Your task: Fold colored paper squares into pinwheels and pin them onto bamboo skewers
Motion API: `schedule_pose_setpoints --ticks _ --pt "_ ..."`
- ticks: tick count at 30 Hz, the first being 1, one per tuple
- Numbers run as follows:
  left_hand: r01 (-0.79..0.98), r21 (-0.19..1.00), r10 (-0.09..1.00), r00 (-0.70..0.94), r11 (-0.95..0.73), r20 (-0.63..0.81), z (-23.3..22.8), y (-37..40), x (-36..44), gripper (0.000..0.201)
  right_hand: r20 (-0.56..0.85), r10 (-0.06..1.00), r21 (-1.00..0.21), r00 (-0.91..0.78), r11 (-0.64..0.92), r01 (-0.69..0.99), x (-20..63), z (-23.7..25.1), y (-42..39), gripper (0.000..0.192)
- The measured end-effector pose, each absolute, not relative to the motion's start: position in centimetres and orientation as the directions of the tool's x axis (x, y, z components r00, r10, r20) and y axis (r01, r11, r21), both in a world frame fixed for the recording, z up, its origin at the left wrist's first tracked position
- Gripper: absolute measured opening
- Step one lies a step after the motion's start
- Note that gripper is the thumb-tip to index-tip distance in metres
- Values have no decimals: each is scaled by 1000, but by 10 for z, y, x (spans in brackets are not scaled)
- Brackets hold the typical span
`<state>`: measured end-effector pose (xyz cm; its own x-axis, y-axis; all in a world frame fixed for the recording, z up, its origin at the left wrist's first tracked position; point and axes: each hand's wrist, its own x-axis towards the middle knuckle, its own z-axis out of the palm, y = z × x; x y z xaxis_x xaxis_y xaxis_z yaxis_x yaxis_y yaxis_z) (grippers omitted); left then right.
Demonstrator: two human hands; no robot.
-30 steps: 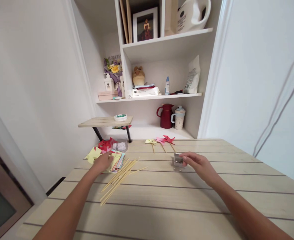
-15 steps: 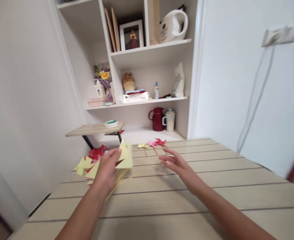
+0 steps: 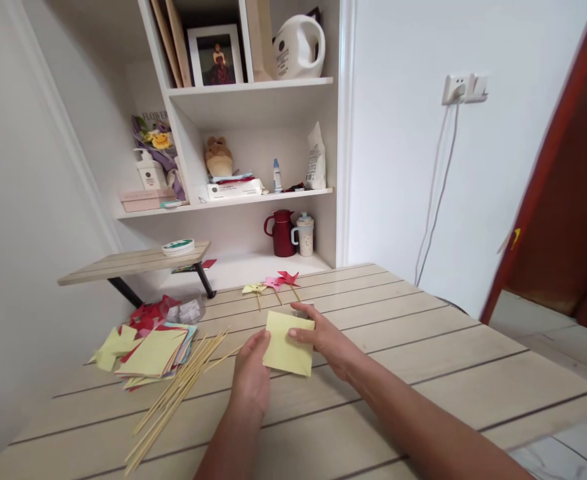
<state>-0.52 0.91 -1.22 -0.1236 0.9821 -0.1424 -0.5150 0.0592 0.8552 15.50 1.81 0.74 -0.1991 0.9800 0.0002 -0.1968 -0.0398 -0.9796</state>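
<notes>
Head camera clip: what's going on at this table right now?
A person holds a yellow paper square just above the wooden table with both hands: the left hand grips its near-left edge, the right hand its far-right side. To the left lie a stack of coloured paper and a loose bundle of thin wooden sticks. Three finished paper pinwheels on sticks lie further back, near the shelf.

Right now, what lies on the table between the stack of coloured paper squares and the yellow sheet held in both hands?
In the head view, a loose bundle of thin wooden sticks lies between the paper stack and the yellow sheet.
</notes>
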Motion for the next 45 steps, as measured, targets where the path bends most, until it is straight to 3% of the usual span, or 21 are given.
schedule_pose_setpoints --ticks 13,20,29,34,39,45 --pt "-585 810 999 48 42 -17 -15 14 -20 34 140 987 -957 76 155 -244 167 5 33 74" --pt "-523 851 988 149 52 32 -11 9 -18 47 165 979 -963 115 186 -195 171 6 33 68" --pt "-431 899 976 217 77 21 -23 13 -13 49 191 974 -966 122 208 -153 173 10 31 56" --pt "-367 930 995 100 22 16 -27 15 -12 41 222 974 -970 43 225 -94 171 6 32 50" --pt "-415 909 998 -59 -37 14 -28 20 -14 36 273 962 -961 -3 272 -57 169 3 32 46" --pt "-609 785 982 -188 -115 -3 -26 24 -15 30 166 979 -973 -120 142 -182 165 3 26 64"
